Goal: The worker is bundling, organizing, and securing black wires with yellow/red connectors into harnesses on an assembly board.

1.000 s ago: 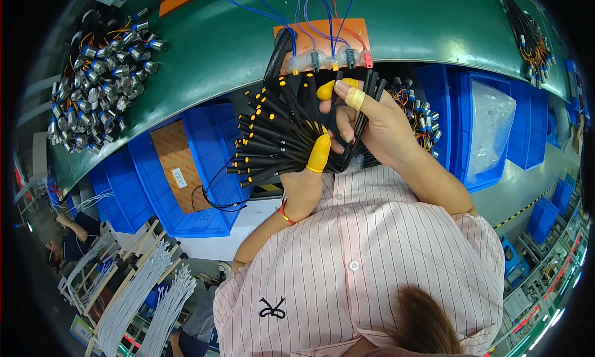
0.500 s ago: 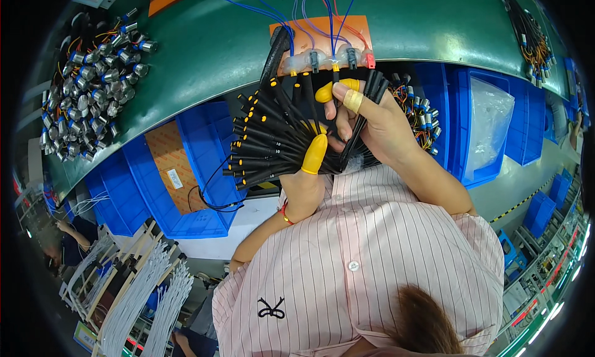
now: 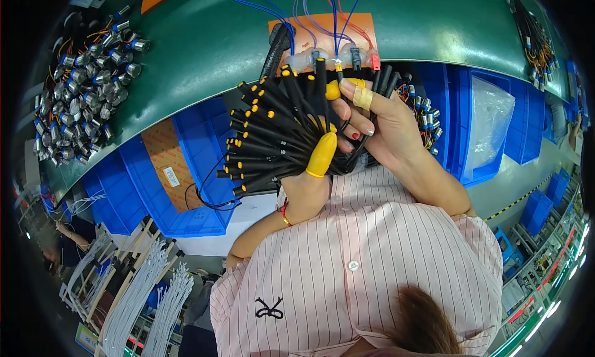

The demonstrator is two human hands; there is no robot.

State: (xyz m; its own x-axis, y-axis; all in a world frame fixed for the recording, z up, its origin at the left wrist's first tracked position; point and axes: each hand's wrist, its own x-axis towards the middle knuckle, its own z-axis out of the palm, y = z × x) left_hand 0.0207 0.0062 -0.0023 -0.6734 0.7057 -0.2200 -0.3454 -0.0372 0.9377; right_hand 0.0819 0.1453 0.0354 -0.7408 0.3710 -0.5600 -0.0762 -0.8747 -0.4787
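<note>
My left hand, a yellow finger cot on its thumb, is closed round a thick bundle of black cables. Their cylindrical ends, many with yellow tips, fan out to the left and upward. My right hand is closed too, its thumb wrapped in tape and a yellow cot on a finger. Between them it pinches a black cable end against the yellow-tipped middle socket of an orange test board. More black cable ends stand up behind the right fingers. Exactly how far that end is inserted is hidden.
Blue, purple and red wires run from the board across the green table. A pile of silver cylindrical parts lies at the left. Blue bins stand below the table edge on both sides. Another cable bundle lies far right.
The fan of cable ends in my left hand has spread and shifted, with one end now standing higher near the board. My right hand has moved slightly right, its lower fingers now showing more.
</note>
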